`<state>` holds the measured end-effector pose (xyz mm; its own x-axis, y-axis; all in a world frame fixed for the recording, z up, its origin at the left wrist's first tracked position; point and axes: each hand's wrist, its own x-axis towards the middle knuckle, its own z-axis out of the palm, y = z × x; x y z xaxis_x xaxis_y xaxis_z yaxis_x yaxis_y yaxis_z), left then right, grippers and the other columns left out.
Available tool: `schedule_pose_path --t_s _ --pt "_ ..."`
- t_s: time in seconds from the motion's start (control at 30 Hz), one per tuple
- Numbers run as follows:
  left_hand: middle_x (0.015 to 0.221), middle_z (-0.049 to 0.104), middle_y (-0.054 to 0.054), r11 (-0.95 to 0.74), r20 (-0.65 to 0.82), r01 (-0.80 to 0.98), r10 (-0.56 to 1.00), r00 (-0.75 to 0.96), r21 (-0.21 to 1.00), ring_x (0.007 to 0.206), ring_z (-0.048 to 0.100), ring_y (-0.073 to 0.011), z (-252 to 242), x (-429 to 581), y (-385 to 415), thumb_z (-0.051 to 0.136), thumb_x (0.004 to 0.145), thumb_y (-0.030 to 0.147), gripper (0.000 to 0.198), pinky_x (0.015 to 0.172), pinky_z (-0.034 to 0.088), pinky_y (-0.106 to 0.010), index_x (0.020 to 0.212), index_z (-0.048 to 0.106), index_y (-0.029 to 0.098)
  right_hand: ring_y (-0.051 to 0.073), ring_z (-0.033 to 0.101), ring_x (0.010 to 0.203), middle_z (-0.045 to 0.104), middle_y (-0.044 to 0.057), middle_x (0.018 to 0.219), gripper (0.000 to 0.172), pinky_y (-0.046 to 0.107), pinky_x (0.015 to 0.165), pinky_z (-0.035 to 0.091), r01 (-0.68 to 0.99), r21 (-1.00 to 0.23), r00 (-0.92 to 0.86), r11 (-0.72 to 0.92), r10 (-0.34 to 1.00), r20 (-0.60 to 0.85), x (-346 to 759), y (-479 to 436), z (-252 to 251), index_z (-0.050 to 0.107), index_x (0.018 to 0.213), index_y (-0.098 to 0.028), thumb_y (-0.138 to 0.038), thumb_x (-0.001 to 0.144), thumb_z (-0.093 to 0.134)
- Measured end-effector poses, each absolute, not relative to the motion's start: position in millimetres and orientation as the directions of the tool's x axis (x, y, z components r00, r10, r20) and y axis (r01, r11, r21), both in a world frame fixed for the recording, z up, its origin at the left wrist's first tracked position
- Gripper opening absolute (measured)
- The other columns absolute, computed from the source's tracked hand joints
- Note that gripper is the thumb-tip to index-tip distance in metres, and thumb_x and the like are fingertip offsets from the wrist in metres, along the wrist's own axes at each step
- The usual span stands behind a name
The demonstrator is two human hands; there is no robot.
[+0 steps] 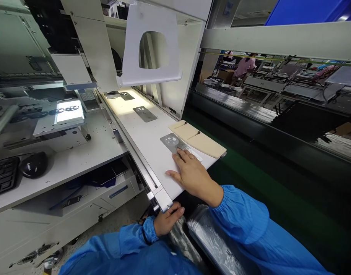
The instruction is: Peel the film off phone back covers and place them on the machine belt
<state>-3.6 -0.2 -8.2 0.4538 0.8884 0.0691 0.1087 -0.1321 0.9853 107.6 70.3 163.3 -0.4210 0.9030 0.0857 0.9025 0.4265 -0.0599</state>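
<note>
My right hand (pixel 194 175) lies palm down over the near end of a white conveyor belt (pixel 147 141). Its fingers are stretched out, with the fingertips touching a grey phone back panel (pixel 168 142) that has a round cluster of camera holes. A shiny, clear-looking patch shows on the panel beyond the fingers. My left hand (pixel 168 220) is low beside the belt's end corner, fingers curled and thumb over them; whatever may be inside is hidden. Further up the belt lie another grey panel (pixel 145 114) and a darker panel (pixel 126 96) under bright light.
A beige board (pixel 198 138) with two dark-headed pins borders the belt's right side. Above hangs a white plate (pixel 152 72) with a cut-out. At left are a lit machine stage (pixel 69 111), a mouse (pixel 34 165) and a keyboard (pixel 5 175). Plastic-wrapped material (pixel 212 236) sits below.
</note>
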Motion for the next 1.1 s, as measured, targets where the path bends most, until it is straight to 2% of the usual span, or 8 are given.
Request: schedule_pose_path --t_s 0.33,0.53,0.67,0.87,1.1 --pt "0.061 0.041 0.003 -0.130 0.065 0.120 0.897 0.437 0.984 0.062 0.041 -0.0125 -7 -3 -1 0.031 0.086 0.070 0.058 0.066 0.039 -0.029 0.061 0.041 0.019 0.037 0.032 0.133 0.036 0.022 0.143 0.071 0.051 0.109 0.033 0.896 -0.068 -0.429 0.440 0.894 0.128 109 71 161 0.046 0.136 -0.005 -0.059 0.090 0.048" --pt "0.061 0.040 0.003 -0.122 0.061 0.114 0.900 0.432 0.986 0.062 0.040 -0.0122 -9 -3 -1 0.032 0.087 0.069 0.057 0.065 0.038 -0.027 0.062 0.041 0.019 0.038 0.028 0.135 0.032 0.022 0.146 0.074 0.051 0.111 0.029 0.903 -0.074 -0.418 0.423 0.905 0.077 107 72 164 0.042 0.139 -0.005 -0.060 0.090 0.046" --pt "0.062 0.041 0.003 -0.117 0.059 0.107 0.898 0.435 0.987 0.062 0.040 -0.0124 -10 -3 -1 0.032 0.087 0.069 0.057 0.066 0.038 -0.028 0.062 0.041 0.019 0.038 0.024 0.136 0.030 0.021 0.147 0.075 0.051 0.112 0.026 0.895 -0.058 -0.435 0.441 0.895 0.098 110 67 165 0.042 0.139 -0.005 -0.061 0.089 0.047" --pt "0.061 0.040 0.003 -0.122 0.055 0.131 0.902 0.428 0.984 0.062 0.040 -0.0123 -11 -2 -1 0.031 0.086 0.070 0.058 0.066 0.038 -0.029 0.062 0.041 0.019 0.038 0.030 0.134 0.036 0.023 0.143 0.075 0.053 0.109 0.032 0.876 -0.063 -0.468 0.478 0.874 0.132 117 63 160 0.045 0.137 -0.004 -0.061 0.089 0.048" --pt "0.062 0.041 0.003 -0.114 0.057 0.117 0.909 0.412 0.987 0.063 0.041 -0.0126 -14 -2 -2 0.033 0.086 0.069 0.057 0.067 0.038 -0.029 0.063 0.043 0.018 0.037 0.032 0.133 0.038 0.024 0.142 0.075 0.052 0.108 0.034 0.882 -0.064 -0.456 0.468 0.879 0.142 115 66 158 0.045 0.136 -0.003 -0.061 0.089 0.048"
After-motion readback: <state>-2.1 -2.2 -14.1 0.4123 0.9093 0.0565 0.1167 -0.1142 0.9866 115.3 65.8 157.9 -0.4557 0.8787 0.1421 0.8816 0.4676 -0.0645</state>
